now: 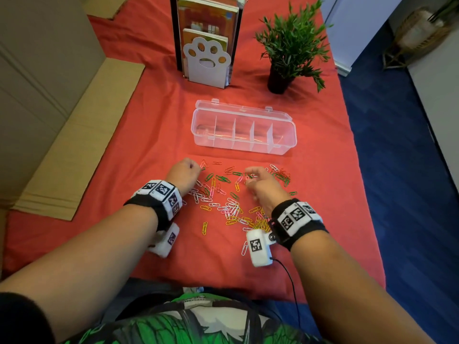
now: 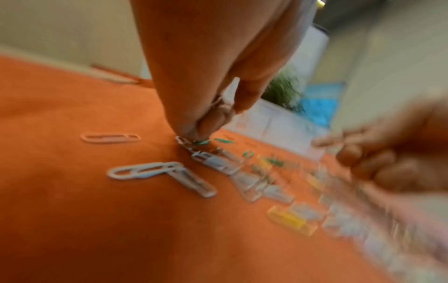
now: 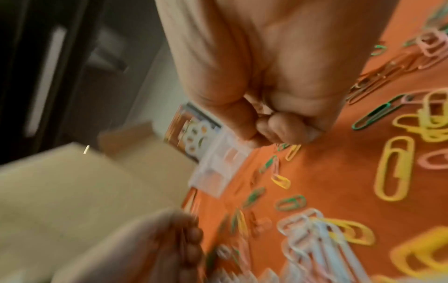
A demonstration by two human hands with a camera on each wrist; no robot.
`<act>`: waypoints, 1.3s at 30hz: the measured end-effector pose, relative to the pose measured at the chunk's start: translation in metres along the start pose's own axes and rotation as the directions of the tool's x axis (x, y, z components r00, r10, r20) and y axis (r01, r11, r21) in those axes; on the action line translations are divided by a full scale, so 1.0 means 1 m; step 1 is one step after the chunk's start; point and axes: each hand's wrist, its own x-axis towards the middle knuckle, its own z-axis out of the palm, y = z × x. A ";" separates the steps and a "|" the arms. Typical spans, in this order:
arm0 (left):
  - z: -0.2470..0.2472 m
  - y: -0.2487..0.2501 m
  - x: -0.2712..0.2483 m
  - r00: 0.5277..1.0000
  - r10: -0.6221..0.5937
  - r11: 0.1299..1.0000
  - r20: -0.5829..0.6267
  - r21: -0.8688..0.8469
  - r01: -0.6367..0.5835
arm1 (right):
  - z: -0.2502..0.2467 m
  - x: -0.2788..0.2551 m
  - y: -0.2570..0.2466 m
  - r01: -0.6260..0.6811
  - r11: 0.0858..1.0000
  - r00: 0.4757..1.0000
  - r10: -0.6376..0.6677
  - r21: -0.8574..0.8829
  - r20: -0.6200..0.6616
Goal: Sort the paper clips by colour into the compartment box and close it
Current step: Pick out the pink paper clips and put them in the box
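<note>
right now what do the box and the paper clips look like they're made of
Box: clear, glossy hard plastic by the look; the red cloth shows through its walls, dividers and open lid.

Paper clips: likely wire with a smooth coloured coating in green, yellow, pink, white and orange; the bent-loop shape suggests metal, though none shows bare.

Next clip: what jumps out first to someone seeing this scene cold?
The scatter of coloured clips across the red cloth, with both hands down in it: left hand at the pile's left edge, right hand on its right side. Just beyond sits the clear box, lid open, its compartments apparently unfilled.
</note>
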 end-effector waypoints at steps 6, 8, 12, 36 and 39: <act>-0.020 0.009 -0.019 0.918 -0.089 0.314 0.387 -0.863 0.394 | -0.008 -0.003 -0.018 -0.190 0.811 0.981 0.144 0.552 0.128; -0.023 0.009 -0.022 0.912 -0.021 0.245 0.409 -0.883 0.401 | -0.002 0.003 -0.015 -0.122 0.935 0.992 0.103 0.333 0.073; -0.015 0.009 -0.017 0.911 -0.088 0.351 0.402 -0.844 0.406 | 0.007 0.012 -0.011 0.206 0.819 0.975 -0.218 -0.536 0.041; 0.005 -0.011 -0.009 0.946 0.255 0.856 0.199 0.408 -0.317 | 0.047 0.000 -0.009 0.019 0.979 0.991 0.008 -0.203 0.134; 0.010 -0.010 -0.011 0.932 0.292 0.786 0.214 0.501 -0.362 | 0.054 -0.001 -0.003 0.230 0.683 0.972 -0.199 -0.693 0.126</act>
